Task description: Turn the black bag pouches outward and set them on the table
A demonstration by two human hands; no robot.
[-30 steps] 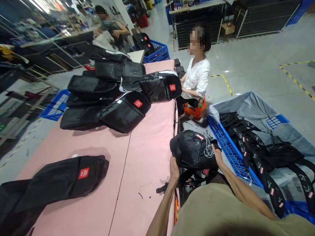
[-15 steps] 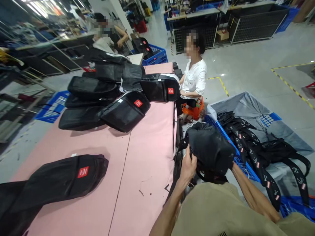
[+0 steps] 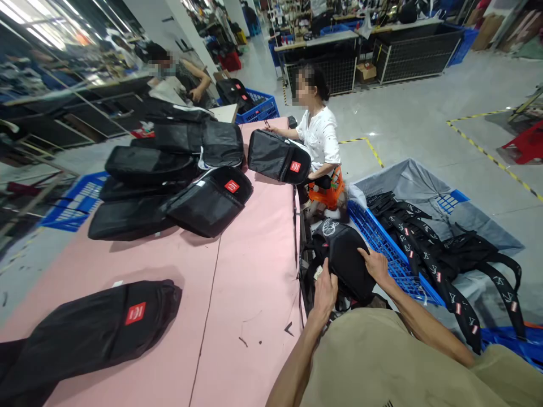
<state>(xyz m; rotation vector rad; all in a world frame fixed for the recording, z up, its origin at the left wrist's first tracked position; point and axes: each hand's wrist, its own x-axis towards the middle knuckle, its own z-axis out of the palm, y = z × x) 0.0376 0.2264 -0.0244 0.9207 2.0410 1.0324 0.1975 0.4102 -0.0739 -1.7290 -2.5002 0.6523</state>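
Black bag [image 3: 345, 257] lowered; white emblem unreadable.

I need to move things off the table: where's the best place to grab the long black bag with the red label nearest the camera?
Probably the rounded right end of the long black bag, coming from the pink table's bare middle: it lies flat and its left end runs out of view.

The person wears an olive-tan top; both forearms and hands [image 3: 324, 289] are bare.
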